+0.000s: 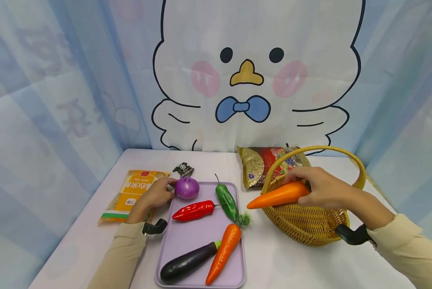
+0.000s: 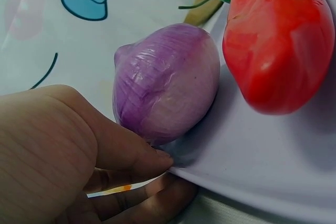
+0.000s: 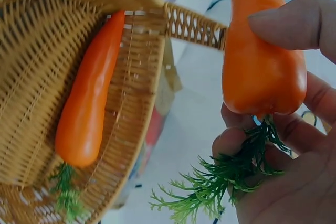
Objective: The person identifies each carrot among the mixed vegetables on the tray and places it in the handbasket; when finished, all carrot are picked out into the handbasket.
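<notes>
My right hand grips an orange carrot by its thick end, above the wicker basket. Green leaves hang from that carrot against the palm in the right wrist view. Inside the basket lies a second carrot. At the far left corner of a lilac tray, my left hand pinches the rim, thumb above and fingers below, beside a purple onion. The tray also bears a red chili pepper, a green pepper, an eggplant and another carrot.
A yellow grain bag lies left of the tray. Behind the onion sits a small black wrapper. A gold and red package rests behind the basket, whose arched handle stands up. Printed curtains enclose the table.
</notes>
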A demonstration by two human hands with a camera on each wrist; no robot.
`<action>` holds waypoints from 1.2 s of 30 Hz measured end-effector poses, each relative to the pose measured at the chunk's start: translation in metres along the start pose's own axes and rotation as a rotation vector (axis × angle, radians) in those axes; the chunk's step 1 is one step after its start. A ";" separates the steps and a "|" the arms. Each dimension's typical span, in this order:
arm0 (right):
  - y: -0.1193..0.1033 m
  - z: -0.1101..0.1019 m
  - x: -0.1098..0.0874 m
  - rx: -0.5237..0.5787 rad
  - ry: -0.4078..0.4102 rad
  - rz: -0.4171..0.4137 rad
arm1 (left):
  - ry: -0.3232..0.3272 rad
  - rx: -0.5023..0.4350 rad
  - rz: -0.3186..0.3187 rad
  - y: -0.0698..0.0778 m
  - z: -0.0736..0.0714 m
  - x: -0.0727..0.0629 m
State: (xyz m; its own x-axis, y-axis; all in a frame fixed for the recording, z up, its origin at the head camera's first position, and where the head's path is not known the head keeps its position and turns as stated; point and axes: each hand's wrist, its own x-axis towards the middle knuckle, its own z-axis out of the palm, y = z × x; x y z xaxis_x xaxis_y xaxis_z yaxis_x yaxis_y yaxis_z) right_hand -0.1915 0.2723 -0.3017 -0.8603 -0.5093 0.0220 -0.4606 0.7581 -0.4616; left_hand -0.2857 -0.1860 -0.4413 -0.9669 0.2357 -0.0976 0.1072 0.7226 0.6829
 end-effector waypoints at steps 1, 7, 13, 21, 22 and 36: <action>0.002 -0.002 -0.001 -0.002 0.008 0.005 | 0.001 0.001 0.001 0.000 0.000 0.000; 0.019 -0.012 -0.007 -0.013 0.041 0.027 | 0.002 -0.007 -0.011 0.000 0.000 0.000; 0.037 -0.015 -0.012 -0.062 0.050 0.082 | -0.004 -0.002 -0.021 0.000 0.001 0.000; 0.055 -0.011 -0.014 -0.108 0.019 0.141 | -0.003 -0.009 -0.024 0.001 0.000 0.000; 0.057 -0.010 -0.014 -0.109 0.012 0.141 | -0.004 -0.009 -0.024 0.001 0.000 0.000; 0.068 0.012 0.000 -0.070 -0.050 0.156 | -0.002 -0.007 -0.033 0.000 0.002 0.001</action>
State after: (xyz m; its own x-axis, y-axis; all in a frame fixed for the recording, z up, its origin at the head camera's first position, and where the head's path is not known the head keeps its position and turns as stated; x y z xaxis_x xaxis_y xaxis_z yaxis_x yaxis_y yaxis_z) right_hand -0.2203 0.3185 -0.3438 -0.9114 -0.4016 -0.0904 -0.3379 0.8553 -0.3927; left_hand -0.2860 -0.1847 -0.4426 -0.9695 0.2127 -0.1215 0.0734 0.7255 0.6843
